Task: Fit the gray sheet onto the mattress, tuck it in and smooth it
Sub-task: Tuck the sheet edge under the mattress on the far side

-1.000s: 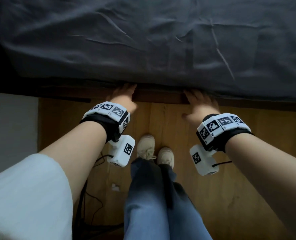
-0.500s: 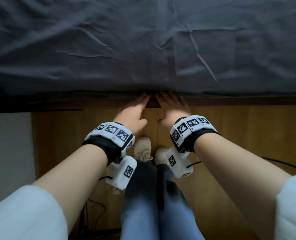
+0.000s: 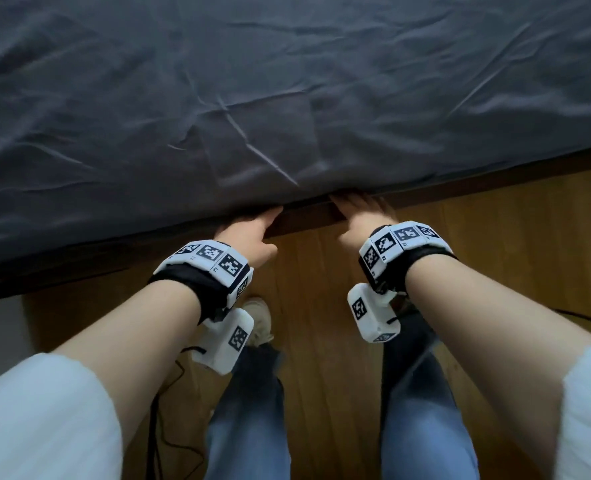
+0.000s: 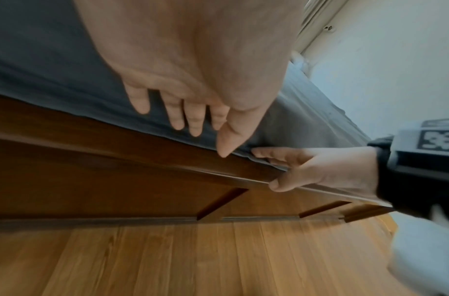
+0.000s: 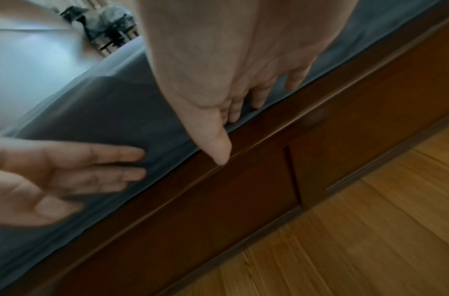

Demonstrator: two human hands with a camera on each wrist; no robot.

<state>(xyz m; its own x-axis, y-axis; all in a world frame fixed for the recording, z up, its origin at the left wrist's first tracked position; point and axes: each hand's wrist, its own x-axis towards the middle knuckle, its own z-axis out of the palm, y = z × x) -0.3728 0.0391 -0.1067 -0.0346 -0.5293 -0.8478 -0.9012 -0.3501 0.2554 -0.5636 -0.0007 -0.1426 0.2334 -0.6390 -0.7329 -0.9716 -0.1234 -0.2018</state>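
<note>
no real grip: both the left hand [image 3: 249, 233] and the right hand [image 3: 363, 216] lie flat with fingers straight, pressing the gray sheet [image 3: 252, 98] hem in between the mattress [image 5: 104, 112] and the wooden bed frame [image 4: 117, 170], probably to hold it taut.

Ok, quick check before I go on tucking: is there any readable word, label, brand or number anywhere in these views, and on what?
No readable text in any view.
Left wrist band: black-and-white square marker codes only; the tiny marks by them are too small to read.
Right wrist band: the same, codes only.
Gray sheet: plain, no label visible.
Bed frame: bare wood, no markings.
</note>
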